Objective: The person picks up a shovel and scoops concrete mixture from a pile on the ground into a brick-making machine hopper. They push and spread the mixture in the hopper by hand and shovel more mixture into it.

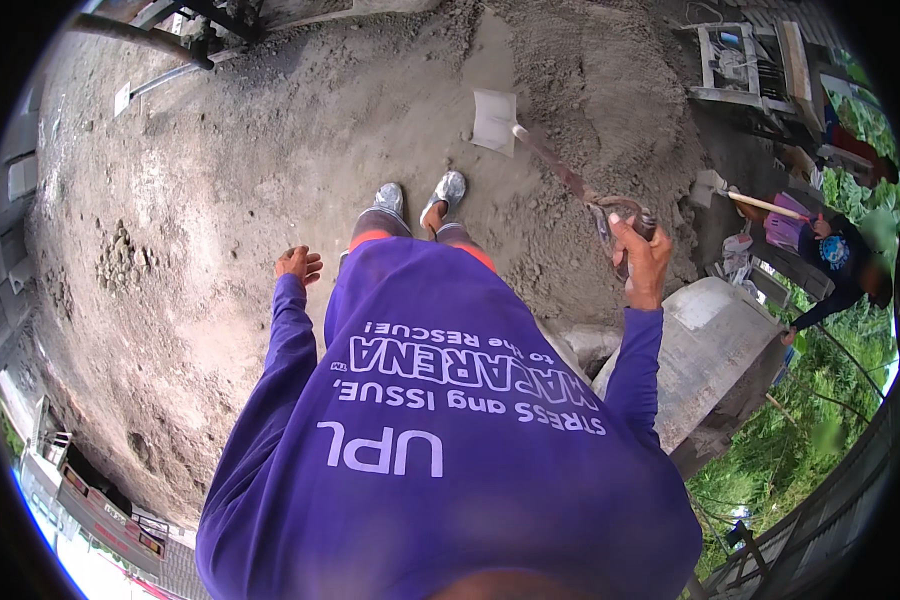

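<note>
My right hand [642, 255] is wrapped round the grip at the top of a shovel [555, 165]. Its pale, flat blade [493, 122] rests on the grey, sandy mix [610, 110] ahead of my feet, and the worn brown shaft slants up towards me. At my left side, my left hand [298, 266] hangs with loosely bent fingers, holding nothing. Beneath me, my two feet in grey, dust-covered footwear [448, 188] stand on the wet-looking grey ground.
On the right, another person [840, 250] holds a second shovel with a wooden handle [768, 205]. A large, curved grey container [715, 340] stands close by my right arm. A pale frame [740, 65] lies far right, a metal bar [185, 72] far left, and a lumpy heap [122, 260] left.
</note>
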Demonstrator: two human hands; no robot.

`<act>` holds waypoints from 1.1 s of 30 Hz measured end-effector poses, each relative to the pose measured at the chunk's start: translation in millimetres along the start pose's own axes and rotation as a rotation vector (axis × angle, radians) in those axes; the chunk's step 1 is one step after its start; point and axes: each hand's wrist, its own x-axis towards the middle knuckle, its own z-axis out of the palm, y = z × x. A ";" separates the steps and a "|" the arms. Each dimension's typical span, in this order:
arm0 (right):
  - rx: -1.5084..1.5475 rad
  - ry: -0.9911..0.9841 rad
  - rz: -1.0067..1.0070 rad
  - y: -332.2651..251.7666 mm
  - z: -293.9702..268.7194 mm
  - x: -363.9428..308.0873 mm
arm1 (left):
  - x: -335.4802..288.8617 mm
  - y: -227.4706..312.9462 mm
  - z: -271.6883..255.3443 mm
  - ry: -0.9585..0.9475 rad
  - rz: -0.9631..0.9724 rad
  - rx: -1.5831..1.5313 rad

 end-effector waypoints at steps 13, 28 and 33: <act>-0.034 0.010 -0.070 -29.4 35.2 -18.4 | -5.2 31.9 -2.1 -0.006 0.138 -0.123; -0.614 -0.252 -0.344 -41.0 130.1 66.5 | -44.9 -113.8 -78.8 0.225 -0.056 -0.441; -0.635 -0.194 -0.247 -68.5 114.5 69.4 | -54.7 -109.2 -97.2 0.222 -0.076 -0.530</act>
